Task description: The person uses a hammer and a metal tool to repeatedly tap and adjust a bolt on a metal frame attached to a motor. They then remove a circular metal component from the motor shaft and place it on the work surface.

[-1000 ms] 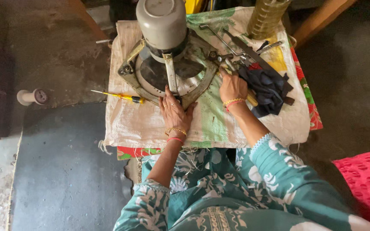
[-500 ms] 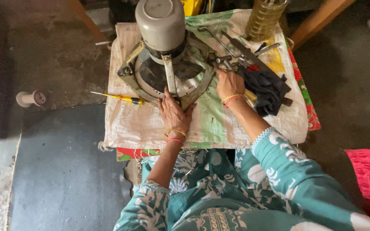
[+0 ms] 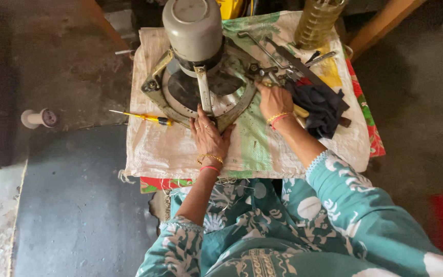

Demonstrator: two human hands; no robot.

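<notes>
The person wears a teal garment printed with white leaf shapes, scrolls and round blots. Its sleeves (image 3: 334, 190) are loose and end partway down the forearm; the right one is edged with a narrow white scalloped trim. The left hand (image 3: 208, 134) has a ring on one finger and, at the wrist, a gold bangle beside a red one. The right hand (image 3: 274, 101) wears the same pair.

Bench clutter, left and right.
Yellow-handled screwdriver (image 3: 142, 117) on woven sack cover (image 3: 180, 154); dark cloth (image 3: 320, 107) right; white spool (image 3: 38, 118) on floor.
</notes>
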